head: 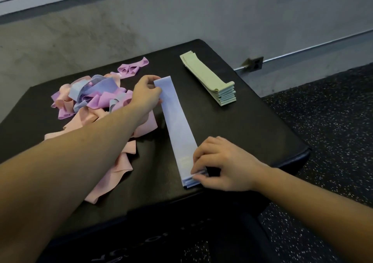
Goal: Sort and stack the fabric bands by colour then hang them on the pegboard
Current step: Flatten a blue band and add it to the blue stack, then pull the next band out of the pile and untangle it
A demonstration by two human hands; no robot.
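Blue band stack (pixel 178 125): left hand (pixel 146 96), right hand (pixel 220 163) pinch ends.

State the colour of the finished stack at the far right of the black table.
Pale green stack, clearest in the head view.

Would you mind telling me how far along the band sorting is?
Done: the green stack sits squared. In hand: the left hand and right hand pinch opposite ends of the blue stack. Left: the mixed pile of pink, purple and blue bands; no pegboard in view.
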